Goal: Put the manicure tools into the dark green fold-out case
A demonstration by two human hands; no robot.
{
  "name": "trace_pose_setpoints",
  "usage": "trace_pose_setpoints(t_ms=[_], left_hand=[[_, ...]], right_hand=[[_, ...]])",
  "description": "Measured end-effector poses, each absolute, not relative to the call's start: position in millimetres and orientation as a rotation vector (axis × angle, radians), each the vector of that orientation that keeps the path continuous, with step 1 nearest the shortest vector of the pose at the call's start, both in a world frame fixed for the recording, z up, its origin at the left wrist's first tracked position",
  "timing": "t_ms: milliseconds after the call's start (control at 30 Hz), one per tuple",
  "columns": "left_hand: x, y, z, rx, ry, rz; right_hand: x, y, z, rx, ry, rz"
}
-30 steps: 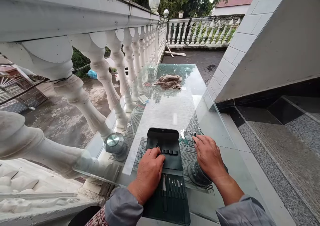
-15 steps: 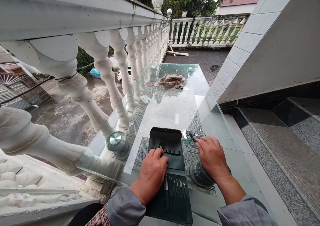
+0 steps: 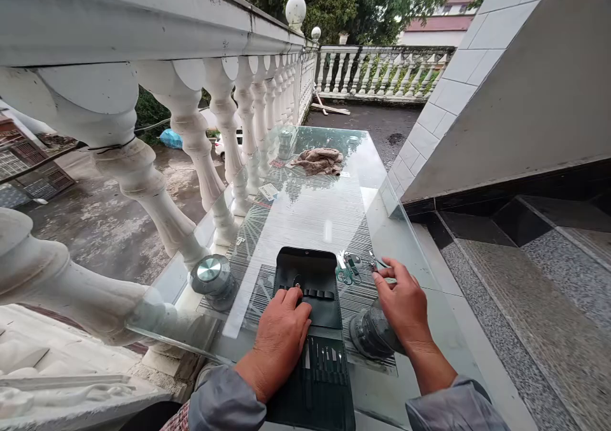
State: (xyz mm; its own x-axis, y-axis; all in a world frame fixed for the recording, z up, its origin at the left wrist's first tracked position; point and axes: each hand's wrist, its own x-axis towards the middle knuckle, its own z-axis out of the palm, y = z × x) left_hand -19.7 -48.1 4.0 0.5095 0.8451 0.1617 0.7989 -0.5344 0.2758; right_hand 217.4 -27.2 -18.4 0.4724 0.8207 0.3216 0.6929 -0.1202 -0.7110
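Note:
A dark green manicure case lies unfolded on the glass table. Several slim metal tools sit in its lower part, and elastic loops cross its upper part. My left hand is closed on the case, fingertips at a small dark rounded tab by the loops. My right hand pinches a small silver nail clipper just right of the case. Beside it lie green-handled scissors and a dark-handled clipper. A slim pointed tool is partly hidden behind my right fingers.
A brown cloth and a small card lie farther along the glass. Round table legs show beneath it. A white balustrade runs along the left; granite steps rise at the right.
My right hand has let go of the dark-handled clipper, which now lies by the scissors, and grips the silver clipper farther right. My left hand stays on the case. The view has shifted slightly.

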Motion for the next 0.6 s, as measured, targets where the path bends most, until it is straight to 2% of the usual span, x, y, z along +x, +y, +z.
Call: trace_pose_setpoints(t_ms=[133,233,367,500,600], left_hand=[[-19.4,-48.2,3.8,2.587,1.414,0.42],[-18.6,-48.7,5.4,2.592,1.42,0.404],[-17.1,-49.1,7.9,2.617,1.425,0.369],[-15.9,-49.2,6.9,2.665,1.43,0.366],[-16.1,-49.7,5.4,2.673,1.427,0.376]], right_hand=[[220.0,-27.9,-8.1,-1.502,-0.742,0.594],[216.1,-31.7,-0.3,-1.317,-0.558,0.733],[191.6,-42.0,7.8,-1.205,-0.654,0.954],[157.1,-51.0,9.4,-1.168,-0.853,1.349],[143.0,-49.4,6.5,-1.155,-0.943,1.461]])
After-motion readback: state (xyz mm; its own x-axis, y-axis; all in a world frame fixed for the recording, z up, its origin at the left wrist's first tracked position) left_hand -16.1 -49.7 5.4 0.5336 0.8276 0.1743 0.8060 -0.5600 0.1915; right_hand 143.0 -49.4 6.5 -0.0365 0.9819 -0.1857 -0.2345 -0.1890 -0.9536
